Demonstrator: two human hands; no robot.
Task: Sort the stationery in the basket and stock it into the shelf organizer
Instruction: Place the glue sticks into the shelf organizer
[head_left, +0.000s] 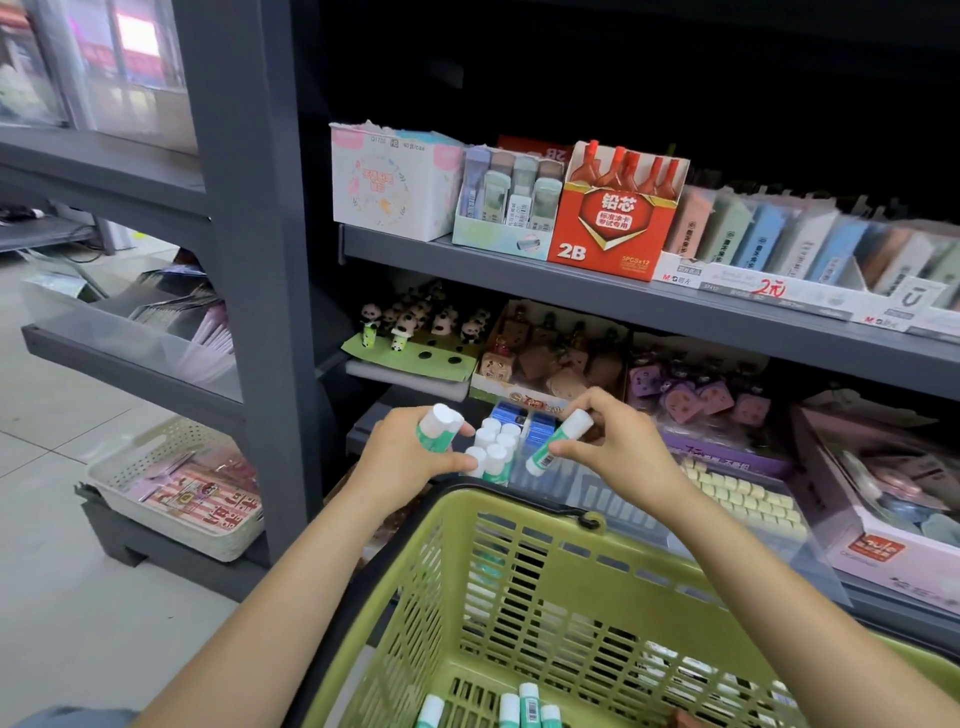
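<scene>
At the far left, a white perforated tray (171, 488) of striped pink packets sits on the bottom shelf of a grey rack, near the tiled floor. Right of the rack's upright, the top shelf (519, 267) carries, from its left end, a white floral box (392, 182), a pale box of erasers (511, 208) and a red 2B pencil-lead box (613, 228), then a row of pastel packets running to the right edge. On the shelf beneath stand panda figures (415, 322) on a green card at the left end, with brown and purple novelties to their right.

Low in the centre, the left hand (410, 452) is curled around two green glue sticks with white caps (439, 423), holding them upright. Just to its right, a cluster of matching glue sticks (493, 447) stands caps-up at the front edge of the lowest shelf, beside blue boxes (511, 415). The right hand (618, 441) pinches one more glue stick (558, 441) between thumb and fingers, tilted, cap toward the upper right, just beside the cluster.

Below both forearms, a green plastic basket (571, 571) fills the bottom of the view; several more glue sticks (524, 706) lie on its floor, near its front edge.
</scene>
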